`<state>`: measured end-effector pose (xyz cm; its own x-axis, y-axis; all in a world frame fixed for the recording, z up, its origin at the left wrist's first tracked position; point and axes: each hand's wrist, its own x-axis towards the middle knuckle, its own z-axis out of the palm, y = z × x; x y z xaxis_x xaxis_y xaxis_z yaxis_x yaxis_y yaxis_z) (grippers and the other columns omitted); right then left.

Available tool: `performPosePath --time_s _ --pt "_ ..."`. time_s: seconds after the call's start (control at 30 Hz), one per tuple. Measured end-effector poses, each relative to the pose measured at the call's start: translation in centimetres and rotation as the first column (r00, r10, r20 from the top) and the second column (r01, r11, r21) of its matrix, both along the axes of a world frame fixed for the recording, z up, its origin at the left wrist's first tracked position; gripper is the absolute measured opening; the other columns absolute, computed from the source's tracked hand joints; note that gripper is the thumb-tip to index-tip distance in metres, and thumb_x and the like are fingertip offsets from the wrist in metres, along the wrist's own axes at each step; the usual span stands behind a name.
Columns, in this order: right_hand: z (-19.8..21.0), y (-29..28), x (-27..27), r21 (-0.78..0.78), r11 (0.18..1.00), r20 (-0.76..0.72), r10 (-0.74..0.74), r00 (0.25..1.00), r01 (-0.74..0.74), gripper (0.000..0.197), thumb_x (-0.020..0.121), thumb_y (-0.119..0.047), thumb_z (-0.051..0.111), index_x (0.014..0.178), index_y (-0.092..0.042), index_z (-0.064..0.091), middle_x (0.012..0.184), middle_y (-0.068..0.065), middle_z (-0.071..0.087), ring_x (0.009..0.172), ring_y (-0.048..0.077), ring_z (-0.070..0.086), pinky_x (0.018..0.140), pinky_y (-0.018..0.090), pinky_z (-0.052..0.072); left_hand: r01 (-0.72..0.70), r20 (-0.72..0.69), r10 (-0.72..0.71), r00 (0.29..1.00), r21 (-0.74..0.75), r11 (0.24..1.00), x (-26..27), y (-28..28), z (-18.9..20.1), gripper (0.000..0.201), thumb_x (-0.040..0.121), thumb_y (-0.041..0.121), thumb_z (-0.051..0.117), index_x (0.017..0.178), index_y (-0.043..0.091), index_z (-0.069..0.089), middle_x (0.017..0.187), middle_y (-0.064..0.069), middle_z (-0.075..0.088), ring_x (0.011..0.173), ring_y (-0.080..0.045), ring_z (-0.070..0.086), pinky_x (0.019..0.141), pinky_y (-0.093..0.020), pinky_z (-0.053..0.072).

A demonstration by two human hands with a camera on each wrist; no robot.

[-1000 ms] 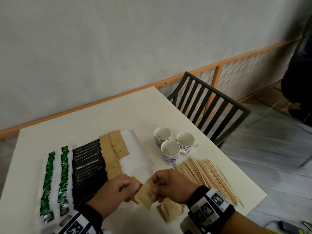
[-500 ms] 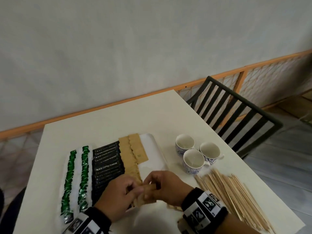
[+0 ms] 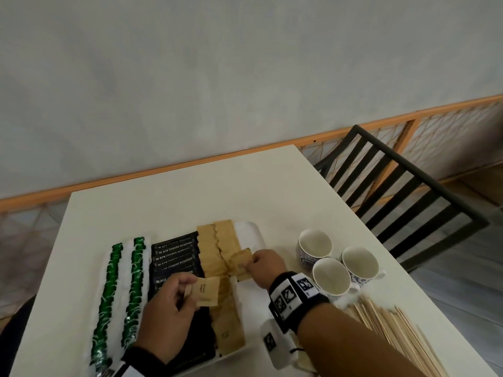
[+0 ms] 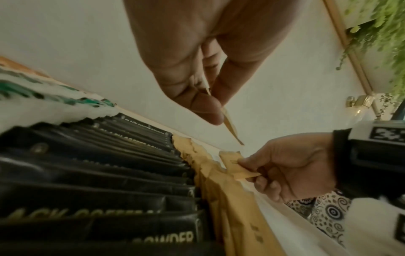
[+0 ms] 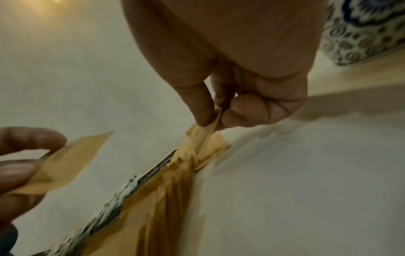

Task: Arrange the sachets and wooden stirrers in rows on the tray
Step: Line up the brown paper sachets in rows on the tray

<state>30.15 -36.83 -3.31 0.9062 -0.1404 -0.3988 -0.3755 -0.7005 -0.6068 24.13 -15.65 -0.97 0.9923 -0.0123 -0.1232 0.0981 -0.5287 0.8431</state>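
Nearest in the head view, the left hand (image 3: 168, 314) hovers over the tray (image 3: 251, 229), thumb and fingers pinching a brown sachet (image 3: 205, 291) held clear above the rows. The left wrist view shows that sachet edge-on, a thin sliver between thumb and forefinger, which the head view cannot tell.

Just beyond, the right hand (image 3: 265, 266) pinches a second brown sachet (image 3: 241, 263) at its right edge, low against the right-hand brown row (image 3: 226, 240). The right wrist view shows thumb and forefinger closed on the sachet's corner with its far end touching the sachets already laid; whether it lies flat is not clear.

On the tray, left to right, lie two rows of green-and-white sachets (image 3: 119, 284), a row of black coffee sachets (image 3: 175, 253), then the brown rows, with bare white tray at the right. The left wrist view reads "BLACK COFFEE POWDER" on the black ones.

To the right on the bench (image 3: 190, 197), wooden stirrers (image 3: 394, 333) lie in a loose pile, off the tray. Further back stand three patterned cups (image 3: 336, 263); their blue scrollwork shows only in the wrist views. Beyond the bench stands a dark slatted chair (image 3: 402, 186).
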Motion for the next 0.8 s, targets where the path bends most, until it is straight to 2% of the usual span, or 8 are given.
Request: performPosePath --time_s 0.13,0.23,0.3,0.47,0.53,0.6,0.73,0.8 --pt "-1.4 0.9 1.2 -0.060 0.998 -0.043 0.005 0.999 -0.007 0.032 0.091 -0.029 0.058 0.061 -0.019 0.048 0.075 0.000 0.057 0.078 0.020 0.054 0.069 0.023 0.041 -0.019 -0.036 0.016 0.999 -0.074 0.997 -0.2 0.3 -0.2 0.047 0.088 0.001 0.063 0.110 0.041 0.053 0.088 0.001 0.072 0.073 -0.010 0.071 0.073 -0.035 0.059" --pt "-1.8 1.3 2.0 -0.119 0.992 -0.059 0.037 0.998 -0.044 0.021 0.089 -0.030 0.060 0.082 -0.011 0.066 0.093 0.006 0.067 0.087 0.023 0.063 0.070 0.023 0.045 -0.053 -0.073 0.042 0.996 -0.157 0.986 -0.1 0.3 -0.2 0.046 0.089 -0.002 0.059 0.114 0.037 0.055 0.093 -0.003 0.069 0.076 -0.013 0.072 0.066 -0.023 0.058" --pt "-2.0 1.5 2.3 -0.162 0.986 -0.061 0.036 0.997 -0.046 0.023 0.088 -0.030 0.062 0.092 -0.008 0.069 0.098 0.007 0.069 0.092 0.024 0.065 0.068 0.023 0.045 -0.092 -0.108 0.069 0.992 -0.221 0.971 0.1 0.3 -0.3 0.042 0.089 -0.005 0.059 0.114 0.029 0.058 0.099 -0.005 0.069 0.077 -0.016 0.073 0.065 -0.023 0.058" --pt "-2.5 2.0 2.7 -0.203 0.978 -0.055 0.029 0.998 -0.040 0.024 0.088 -0.026 0.059 0.071 -0.012 0.050 0.083 0.007 0.061 0.077 0.025 0.058 0.062 0.024 0.041 -0.160 -0.165 0.109 0.980 -0.343 0.926 0.3 -0.1 -0.2 0.036 0.087 -0.010 0.058 0.106 0.021 0.058 0.097 -0.011 0.070 0.077 -0.024 0.073 0.076 -0.040 0.057" --pt "-2.0 2.0 2.4 -0.139 0.990 -0.041 0.003 0.999 -0.008 0.016 0.088 -0.024 0.059 0.094 -0.010 0.054 0.098 0.011 0.063 0.090 0.028 0.061 0.067 0.026 0.041 -0.182 -0.177 0.123 0.977 -0.374 0.909 0.2 -0.2 0.0 0.033 0.087 -0.011 0.058 0.103 0.018 0.057 0.095 -0.012 0.070 0.078 -0.027 0.073 0.076 -0.042 0.057" --pt "-1.6 1.8 2.0 -0.050 0.998 -0.027 -0.038 0.999 0.037 0.035 0.088 -0.020 0.059 0.118 -0.008 0.046 0.112 0.010 0.060 0.100 0.027 0.059 0.070 0.027 0.041 -0.202 -0.183 0.138 0.973 -0.401 0.893 0.2 -0.3 0.1 0.028 0.087 -0.010 0.058 0.101 0.013 0.055 0.094 -0.013 0.070 0.078 -0.030 0.073 0.075 -0.042 0.057" --pt "1.1 1.5 0.3 0.085 0.996 0.120 -0.004 0.993 -0.006 0.014 0.092 -0.031 0.056 0.094 -0.018 0.050 0.084 -0.004 0.057 0.076 0.015 0.054 0.057 0.020 0.041 -0.213 -0.163 0.159 0.974 -0.406 0.888 0.0 -0.1 0.2 0.013 0.090 -0.002 0.059 0.097 0.008 0.054 0.091 -0.012 0.071 0.077 -0.028 0.073 0.075 -0.043 0.057" --pt "2.4 1.6 -0.9 0.245 0.958 0.121 0.123 0.985 -0.149 0.034 0.091 -0.048 0.056 0.088 -0.015 0.060 0.083 0.002 0.065 0.075 0.016 0.060 0.063 0.024 0.048 -0.233 -0.181 0.172 0.968 -0.413 0.880 0.0 -0.2 0.1 0.010 0.089 0.001 0.060 0.095 0.006 0.053 0.088 -0.014 0.071 0.076 -0.029 0.073 0.074 -0.044 0.057"
